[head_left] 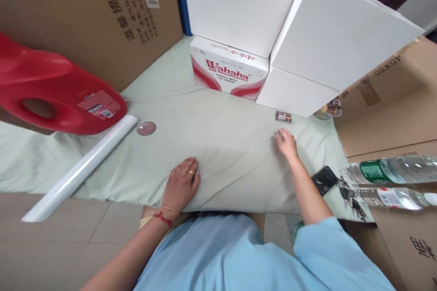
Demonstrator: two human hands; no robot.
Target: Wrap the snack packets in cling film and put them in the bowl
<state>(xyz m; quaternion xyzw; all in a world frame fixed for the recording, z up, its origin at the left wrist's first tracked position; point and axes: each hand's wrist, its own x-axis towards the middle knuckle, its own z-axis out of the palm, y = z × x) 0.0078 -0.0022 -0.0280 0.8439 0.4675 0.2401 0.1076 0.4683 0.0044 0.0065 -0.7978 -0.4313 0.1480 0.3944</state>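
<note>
My left hand (180,184) lies flat on the pale green cloth (225,141) near the table's front edge, palm down, holding nothing. A ring and a red bracelet show on it. Farther forward, my right hand (287,144) is just above or on the cloth, its fingers apart and slightly bent, with nothing visible in them. Just beyond those fingertips, a small dark brown packet (283,117) with white print lies flat, apart from the hand. A round reddish-brown disc (146,128) rests on the cloth to the left.
At left stand a red jug (68,95), a white roll (85,163) and a large cardboard box (85,18). White boxes (341,32) and a Wahaha carton (228,68) line the back. Plastic bottles (396,169), keys (351,198) and a dark phone-like object (324,179) lie right.
</note>
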